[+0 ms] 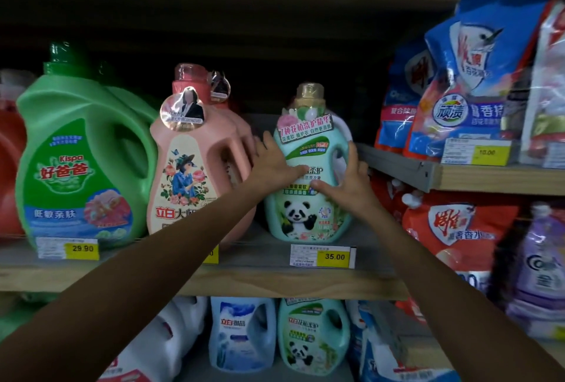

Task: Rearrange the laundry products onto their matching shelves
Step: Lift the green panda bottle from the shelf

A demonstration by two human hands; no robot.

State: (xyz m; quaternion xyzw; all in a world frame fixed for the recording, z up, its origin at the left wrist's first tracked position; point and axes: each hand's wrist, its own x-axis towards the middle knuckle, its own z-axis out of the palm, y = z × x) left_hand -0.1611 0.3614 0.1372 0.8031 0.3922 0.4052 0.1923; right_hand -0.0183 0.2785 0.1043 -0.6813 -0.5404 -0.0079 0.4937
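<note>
A mint-green panda detergent bottle point(308, 216) with a gold cap stands upright on the middle shelf point(263, 274), above a yellow 35.00 price tag point(324, 256). My left hand point(275, 164) lies against its left side and front, fingers fairly straight, thumb across the label. My right hand point(348, 179) presses its right side by the handle, thumb across the front. A pink bottle point(189, 167) stands just left of it, touching my left hand's back. A large green Kispa bottle point(82, 161) stands further left.
A second panda bottle point(312, 338) and a pale blue bottle point(241, 335) stand on the lower shelf. Blue detergent bags point(467, 91) fill the upper right shelf; red bags point(458, 228) and a purple pouch point(541, 271) sit below. A red bottle point(9, 167) is at far left.
</note>
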